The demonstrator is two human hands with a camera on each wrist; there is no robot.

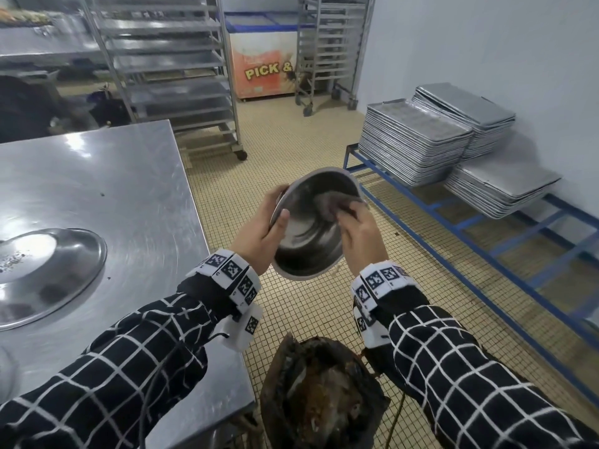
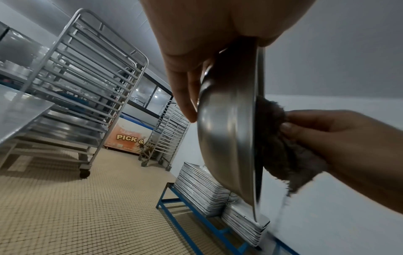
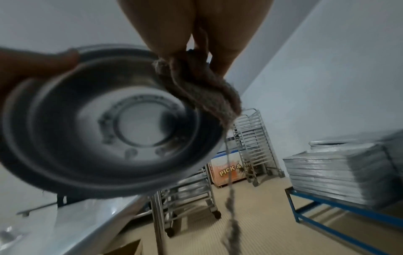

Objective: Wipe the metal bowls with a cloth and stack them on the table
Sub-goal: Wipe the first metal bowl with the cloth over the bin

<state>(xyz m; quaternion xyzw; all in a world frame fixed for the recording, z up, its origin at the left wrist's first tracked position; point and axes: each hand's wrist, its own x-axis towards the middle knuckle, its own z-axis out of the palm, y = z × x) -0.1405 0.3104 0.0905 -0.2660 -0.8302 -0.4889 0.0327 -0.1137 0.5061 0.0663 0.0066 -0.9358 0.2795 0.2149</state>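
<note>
A metal bowl is held in the air over the tiled floor, tilted with its opening toward me. My left hand grips its left rim, thumb inside and fingers behind. My right hand clutches a brown-grey cloth and presses it against the bowl's inner wall near the upper right rim. From the left wrist, the bowl shows edge-on with the cloth bunched at its open side. From the right wrist, the bowl's inside faces the camera and the cloth hangs over its rim.
A steel table stands to the left with a large metal lid or pan on it. A dark soiled bin sits at my feet. Stacked baking trays rest on a blue frame at right. Wheeled racks stand behind.
</note>
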